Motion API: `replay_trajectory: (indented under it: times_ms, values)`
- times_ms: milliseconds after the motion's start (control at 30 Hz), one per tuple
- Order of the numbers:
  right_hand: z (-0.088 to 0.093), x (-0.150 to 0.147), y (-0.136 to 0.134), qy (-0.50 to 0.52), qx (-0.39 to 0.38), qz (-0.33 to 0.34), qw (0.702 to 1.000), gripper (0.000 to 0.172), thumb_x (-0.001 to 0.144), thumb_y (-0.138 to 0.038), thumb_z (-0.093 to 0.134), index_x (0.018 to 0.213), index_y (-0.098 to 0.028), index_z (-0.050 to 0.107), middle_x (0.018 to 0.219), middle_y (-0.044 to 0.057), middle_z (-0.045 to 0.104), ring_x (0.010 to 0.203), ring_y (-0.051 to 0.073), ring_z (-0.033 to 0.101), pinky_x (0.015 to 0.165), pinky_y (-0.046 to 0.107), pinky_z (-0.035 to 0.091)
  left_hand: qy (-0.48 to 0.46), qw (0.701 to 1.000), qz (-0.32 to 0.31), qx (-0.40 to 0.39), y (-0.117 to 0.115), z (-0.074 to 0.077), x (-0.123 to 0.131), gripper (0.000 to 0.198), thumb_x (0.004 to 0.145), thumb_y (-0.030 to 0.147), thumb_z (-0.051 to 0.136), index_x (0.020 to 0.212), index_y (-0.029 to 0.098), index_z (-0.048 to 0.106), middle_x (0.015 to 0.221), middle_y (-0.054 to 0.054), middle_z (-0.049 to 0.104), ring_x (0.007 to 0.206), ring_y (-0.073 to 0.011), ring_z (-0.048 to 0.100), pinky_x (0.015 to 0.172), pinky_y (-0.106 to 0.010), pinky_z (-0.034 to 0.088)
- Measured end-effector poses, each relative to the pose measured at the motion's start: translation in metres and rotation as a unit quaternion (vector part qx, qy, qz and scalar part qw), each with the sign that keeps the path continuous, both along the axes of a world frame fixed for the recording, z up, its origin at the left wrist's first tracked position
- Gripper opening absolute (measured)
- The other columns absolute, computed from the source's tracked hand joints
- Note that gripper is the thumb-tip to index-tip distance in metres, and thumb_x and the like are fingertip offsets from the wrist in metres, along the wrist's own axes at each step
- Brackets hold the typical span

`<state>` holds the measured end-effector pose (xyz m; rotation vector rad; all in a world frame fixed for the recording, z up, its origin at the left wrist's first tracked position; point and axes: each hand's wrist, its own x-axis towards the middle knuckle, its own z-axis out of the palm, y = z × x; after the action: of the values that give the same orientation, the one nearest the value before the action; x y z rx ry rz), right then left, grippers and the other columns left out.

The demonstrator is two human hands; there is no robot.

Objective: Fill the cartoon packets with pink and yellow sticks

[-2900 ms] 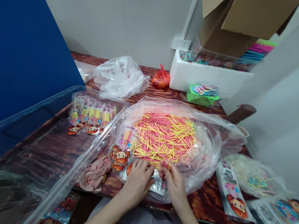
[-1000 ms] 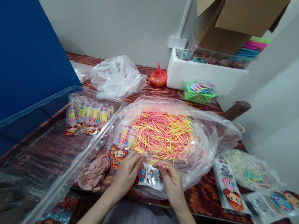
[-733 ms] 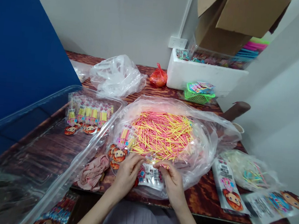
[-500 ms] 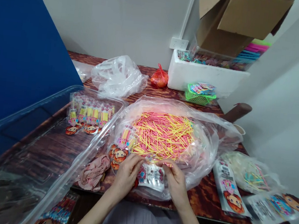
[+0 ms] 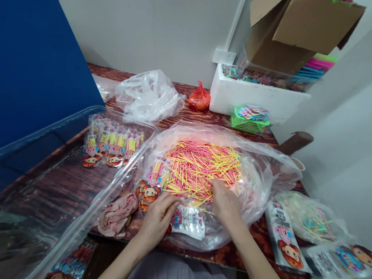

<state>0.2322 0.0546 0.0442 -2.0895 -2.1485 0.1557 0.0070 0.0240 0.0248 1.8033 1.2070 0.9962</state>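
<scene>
Many thin pink and yellow sticks (image 5: pixel 200 161) lie heaped in a large clear plastic bag (image 5: pixel 256 201), opened out on the table in front of me. My right hand (image 5: pixel 227 204) reaches into the near right part of the heap, its fingers closed among the sticks. Beside the heap's near left edge is my left hand (image 5: pixel 159 212), fingers curled together; what they hold is hidden. Just right of it a stack of silvery printed packets (image 5: pixel 188 221) lies on the bag. Filled stick packets (image 5: pixel 155 174) with a cartoon face lie behind the left hand.
Left, a clear plastic bin (image 5: pixel 113 189) holds filled packets. A pink cloth (image 5: pixel 118 214) lies beside it. At right are flat printed packets (image 5: pixel 285 240) and a bag of sticks (image 5: pixel 314 221). Behind stand a green basket (image 5: pixel 248 125), a white foam box (image 5: pixel 258 98) and red-netted fruit (image 5: pixel 199 98).
My right hand has left the near edge beside the silvery packets and moved forward into the stick heap. My left hand stays almost in the same place.
</scene>
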Motion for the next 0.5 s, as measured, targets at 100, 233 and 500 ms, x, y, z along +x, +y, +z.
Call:
replay_trajectory:
  times_ms: [100, 233, 500]
  values:
    - [0.004, -0.012, 0.000, -0.125, -0.028, 0.022, 0.992, 0.023, 0.086, -0.003, 0.043, 0.103, -0.016, 0.052, 0.097, 0.011, 0.064, 0.081, 0.023, 0.065, 0.062, 0.028, 0.040, 0.002, 1.000, -0.001, -0.005, 0.001, -0.001, -0.002, 0.023, 0.096, 0.028, 0.046, 0.089, 0.020, 0.066, 0.089, -0.005, 0.063, 0.086, -0.0180, 0.059, 0.077, -0.027, 0.044]
    - [0.006, -0.014, 0.005, -0.159, -0.031, 0.052, 0.985, 0.023, 0.085, -0.001, 0.045, 0.102, -0.015, 0.051, 0.095, 0.012, 0.063, 0.085, 0.025, 0.065, 0.064, 0.030, 0.042, 0.001, 1.000, 0.000, -0.005, 0.001, 0.001, -0.005, 0.022, 0.096, 0.028, 0.047, 0.087, 0.019, 0.065, 0.089, -0.005, 0.063, 0.084, -0.0179, 0.059, 0.077, -0.028, 0.044]
    - [0.009, -0.012, 0.010, -0.156, -0.032, 0.074, 0.984, 0.022, 0.085, 0.000, 0.044, 0.100, -0.014, 0.052, 0.098, 0.014, 0.062, 0.089, 0.024, 0.062, 0.070, 0.030, 0.043, 0.004, 1.000, -0.002, 0.005, 0.000, 0.001, -0.004, 0.022, 0.096, 0.027, 0.045, 0.089, 0.020, 0.066, 0.087, -0.005, 0.063, 0.084, -0.0181, 0.059, 0.076, -0.027, 0.044]
